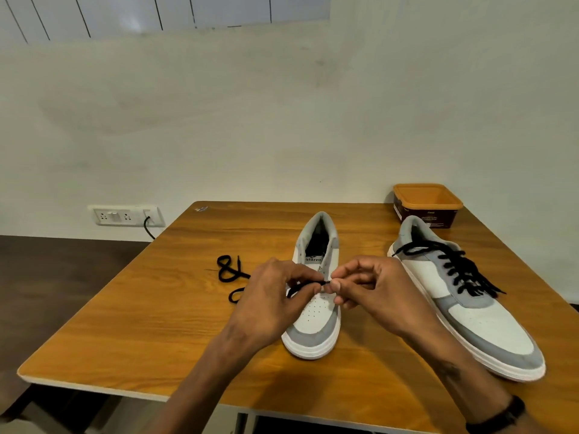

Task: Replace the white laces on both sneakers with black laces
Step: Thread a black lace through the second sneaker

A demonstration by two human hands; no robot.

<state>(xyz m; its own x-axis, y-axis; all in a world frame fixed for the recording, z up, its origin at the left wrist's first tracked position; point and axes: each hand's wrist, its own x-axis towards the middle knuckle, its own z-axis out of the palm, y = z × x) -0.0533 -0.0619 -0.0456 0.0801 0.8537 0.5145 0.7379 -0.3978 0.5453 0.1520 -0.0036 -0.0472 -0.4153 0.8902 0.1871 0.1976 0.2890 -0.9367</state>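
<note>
— See that? Both hands are over the middle sneaker (314,311), the one with no lace in it. The left hand (272,296) pinches the black lace (233,272) just behind its tip, and the right hand (372,288) has thumb and forefinger closed on the tip itself.

— And the rest of the lace?

— Trails off left, looped on the wooden surface (131,324), well clear of the shoe. The other sneaker (463,308) on the right is already strung in black.

— So what could spoil it?

— My guess: the tip looks tiny between those fingers, and the eyelets are hidden under the hands, so I can't tell which hole it's aimed at. Miss the bottom pair and the whole pattern sits crooked. Also that loose coil could knot itself if pulled through fast.

— The orange tub (427,198)?

— Far corner, behind the laced shoe. Harmless, I'd say.
</note>
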